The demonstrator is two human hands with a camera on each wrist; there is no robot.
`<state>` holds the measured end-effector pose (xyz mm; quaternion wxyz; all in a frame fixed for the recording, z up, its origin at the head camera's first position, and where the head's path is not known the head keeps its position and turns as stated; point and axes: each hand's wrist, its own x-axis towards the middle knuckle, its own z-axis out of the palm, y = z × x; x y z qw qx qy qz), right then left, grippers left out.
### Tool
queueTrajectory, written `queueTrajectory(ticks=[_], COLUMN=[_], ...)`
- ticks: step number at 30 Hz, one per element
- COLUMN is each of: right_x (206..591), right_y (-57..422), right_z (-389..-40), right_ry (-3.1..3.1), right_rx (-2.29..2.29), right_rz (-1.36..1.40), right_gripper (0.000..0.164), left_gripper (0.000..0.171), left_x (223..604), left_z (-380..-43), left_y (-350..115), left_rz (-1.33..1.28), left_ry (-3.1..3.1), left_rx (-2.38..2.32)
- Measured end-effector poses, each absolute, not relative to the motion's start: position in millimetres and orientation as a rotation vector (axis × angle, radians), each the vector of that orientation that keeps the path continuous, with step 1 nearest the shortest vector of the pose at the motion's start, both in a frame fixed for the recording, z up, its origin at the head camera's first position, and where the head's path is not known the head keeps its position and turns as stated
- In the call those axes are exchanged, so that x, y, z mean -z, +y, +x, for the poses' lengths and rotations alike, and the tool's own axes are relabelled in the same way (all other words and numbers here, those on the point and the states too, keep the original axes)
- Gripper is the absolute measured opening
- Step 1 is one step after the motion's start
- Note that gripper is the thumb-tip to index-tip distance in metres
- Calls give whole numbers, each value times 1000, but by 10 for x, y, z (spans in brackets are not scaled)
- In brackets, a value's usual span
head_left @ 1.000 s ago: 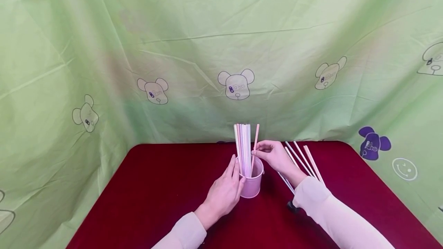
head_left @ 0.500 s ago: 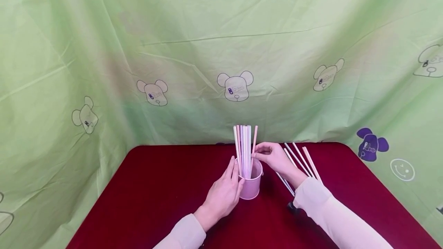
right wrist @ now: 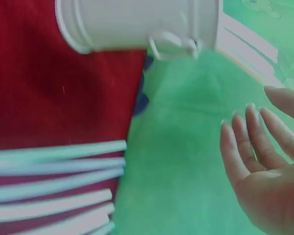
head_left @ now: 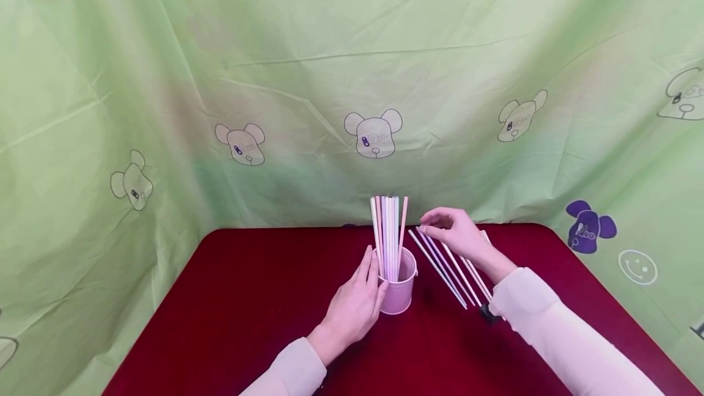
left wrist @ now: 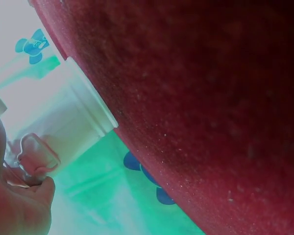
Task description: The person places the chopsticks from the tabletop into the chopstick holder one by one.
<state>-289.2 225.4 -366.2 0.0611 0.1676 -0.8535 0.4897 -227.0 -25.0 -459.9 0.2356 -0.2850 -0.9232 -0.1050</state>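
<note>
A small pink metal bucket stands on the table, holding a bundle of pastel straws. One pink straw leans apart on the right of the bundle. My left hand grips the bucket's left side, fingers along the wall and thumb near the front rim; the wire handle shows beside it in the left wrist view. My right hand is in the air to the right of the bucket, above several loose straws. Its fingers are relaxed and spread from the thumb, with nothing between them.
The loose straws lie side by side on the dark red tabletop, slanting toward the front right. A green curtain with bear-head prints hangs behind and around the table. A black wrist device shows under the right sleeve.
My right hand has let go of the pink straw in the bucket and moved right, over the loose straws. The left hand has stayed on the bucket.
</note>
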Motion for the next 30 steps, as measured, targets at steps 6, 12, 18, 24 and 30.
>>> queueTrajectory(ticks=[6, 12, 18, 24, 30], right_x=[3623, 3644, 3790, 3987, 4145], right_y=[2625, 2978, 3247, 3494, 3682], right_z=[-3041, -3118, -3173, -3233, -3241], right_ry=[-2662, -2713, -2757, -2793, -2842], right_rx=[-1136, -937, -815, -695, -614], right_rz=[507, 453, 446, 454, 414], right_gripper=[25, 24, 26, 21, 21], left_gripper=[61, 61, 61, 60, 60], left_x=[4580, 4580, 4584, 4586, 4590], left_z=[-2300, -2309, -2299, -2281, -2268], left_y=[-252, -253, -258, -250, -248], left_rz=[-788, -787, -779, -784, -781], left_ry=[-2527, -2530, -2542, -2535, -2525], left_rx=[273, 271, 282, 284, 291])
